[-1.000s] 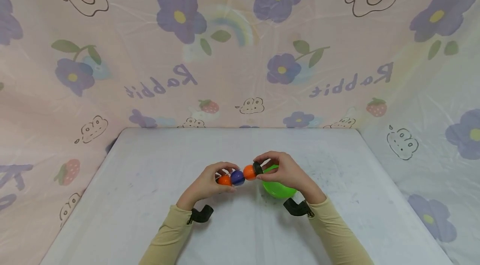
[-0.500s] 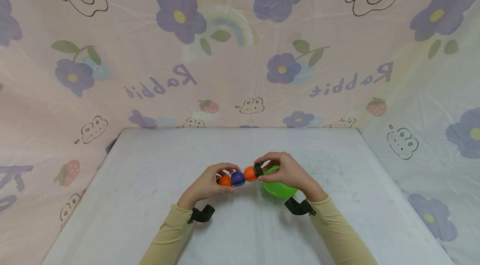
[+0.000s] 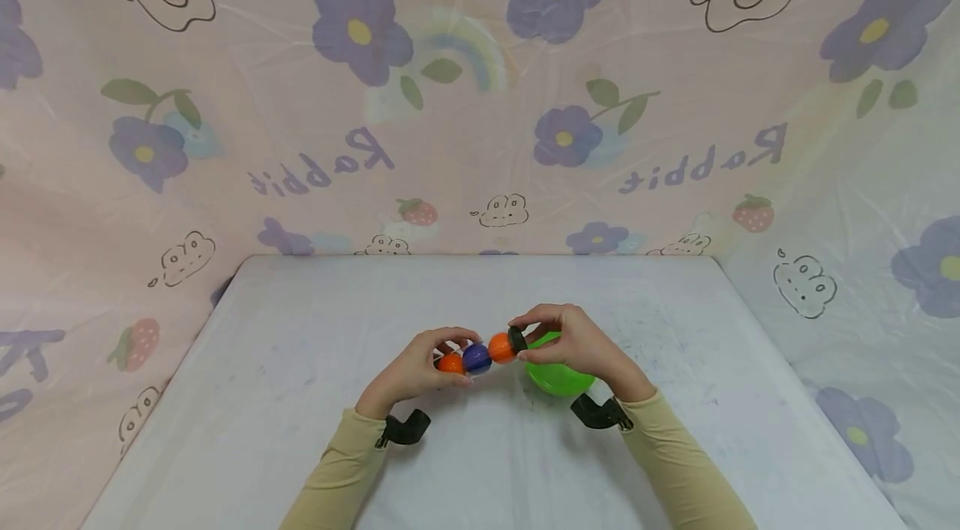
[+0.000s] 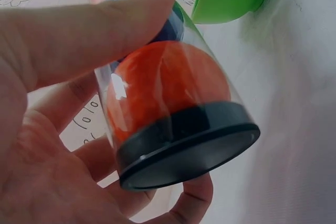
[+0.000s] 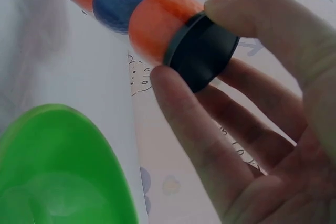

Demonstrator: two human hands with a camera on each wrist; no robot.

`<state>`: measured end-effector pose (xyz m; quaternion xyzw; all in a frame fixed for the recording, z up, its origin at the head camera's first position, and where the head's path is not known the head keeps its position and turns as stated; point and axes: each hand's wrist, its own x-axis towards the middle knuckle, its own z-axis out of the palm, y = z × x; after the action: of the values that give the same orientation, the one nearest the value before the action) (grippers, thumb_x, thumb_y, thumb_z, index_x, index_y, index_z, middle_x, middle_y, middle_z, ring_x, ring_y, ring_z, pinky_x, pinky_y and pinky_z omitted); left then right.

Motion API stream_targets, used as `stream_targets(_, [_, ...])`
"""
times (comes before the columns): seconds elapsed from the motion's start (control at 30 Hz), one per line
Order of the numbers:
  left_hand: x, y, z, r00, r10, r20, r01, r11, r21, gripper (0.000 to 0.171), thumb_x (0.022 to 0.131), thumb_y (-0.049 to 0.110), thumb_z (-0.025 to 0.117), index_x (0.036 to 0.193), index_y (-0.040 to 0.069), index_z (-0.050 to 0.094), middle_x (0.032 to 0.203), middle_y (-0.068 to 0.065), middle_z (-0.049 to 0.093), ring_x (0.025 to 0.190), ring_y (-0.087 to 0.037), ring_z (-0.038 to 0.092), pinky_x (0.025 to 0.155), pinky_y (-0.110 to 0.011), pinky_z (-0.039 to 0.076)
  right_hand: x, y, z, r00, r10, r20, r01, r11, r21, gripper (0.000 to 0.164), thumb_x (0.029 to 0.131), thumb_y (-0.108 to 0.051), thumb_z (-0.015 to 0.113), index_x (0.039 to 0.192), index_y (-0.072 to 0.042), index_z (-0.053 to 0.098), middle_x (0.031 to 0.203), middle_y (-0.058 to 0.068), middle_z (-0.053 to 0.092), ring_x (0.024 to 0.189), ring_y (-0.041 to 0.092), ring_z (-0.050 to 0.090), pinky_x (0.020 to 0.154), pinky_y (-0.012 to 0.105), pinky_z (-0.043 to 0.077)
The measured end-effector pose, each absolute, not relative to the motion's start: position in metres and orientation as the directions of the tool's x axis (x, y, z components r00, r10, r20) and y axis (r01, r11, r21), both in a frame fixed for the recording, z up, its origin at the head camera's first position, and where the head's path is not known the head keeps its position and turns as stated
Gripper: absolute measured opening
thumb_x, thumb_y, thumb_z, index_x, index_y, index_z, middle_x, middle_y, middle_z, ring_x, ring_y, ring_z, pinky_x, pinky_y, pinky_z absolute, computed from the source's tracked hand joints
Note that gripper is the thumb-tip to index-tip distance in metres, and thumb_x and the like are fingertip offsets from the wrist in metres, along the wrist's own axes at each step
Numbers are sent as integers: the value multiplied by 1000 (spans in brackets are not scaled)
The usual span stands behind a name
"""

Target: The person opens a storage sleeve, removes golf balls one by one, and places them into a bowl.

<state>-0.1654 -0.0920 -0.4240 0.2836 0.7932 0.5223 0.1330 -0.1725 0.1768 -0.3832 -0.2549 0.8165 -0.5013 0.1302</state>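
Observation:
A clear plastic tube (image 4: 207, 40) is held lengthwise between both hands, with a row of balls inside: an orange ball (image 4: 168, 80), a dark blue ball (image 5: 121, 1) and another orange ball (image 5: 157, 22). My left hand (image 3: 412, 367) grips the tube around its left end, where a black cap (image 4: 189, 142) closes it. At the opposite end my right hand (image 3: 573, 342) pinches the other black cap (image 5: 202, 51) between thumb and fingertips. A bright green bowl (image 3: 558, 378) stands on the table just below and behind my right hand.
White-covered table (image 3: 300, 297) runs back to a patterned cloth wall (image 3: 480, 122), with cloth sides on the left and right. A black wrist mount (image 3: 405, 428) sticks out from the left sleeve, and a second mount (image 3: 596, 412) from the right.
Both hands and the tube have shifted only very slightly to the right and down. Their grips look the same, and the bowl stays in place.

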Motion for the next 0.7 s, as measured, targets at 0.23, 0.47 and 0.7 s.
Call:
stream_targets(0.23, [-166,-91,-426,-803,592,77,301,289,909,52,78,5,79,125,1,58,117,-14,59,103,-38,51,86,-50,44,-173,177,-382,-828,-558,54,-305,368,-879,39,78,0,77,115,2,66,112,16,65,93,35,64,71,30,55])
stream_targets(0.47, [-167,-91,-426,-801,596,59,286,295,912,52,78,5,79,126,1,58,116,-14,59,102,-36,51,84,-48,44,-174,179,-382,-812,-581,54,-321,368,-873,39,78,1,76,115,2,66,111,15,65,91,34,65,72,31,55])
stream_targets(0.7, [-183,-97,-463,-802,595,52,298,323,898,51,77,12,82,123,20,62,115,3,59,100,-22,53,83,-39,46,-176,182,-388,-788,-614,32,-310,352,-883,38,80,3,73,117,-1,66,114,12,66,94,33,64,77,32,54])
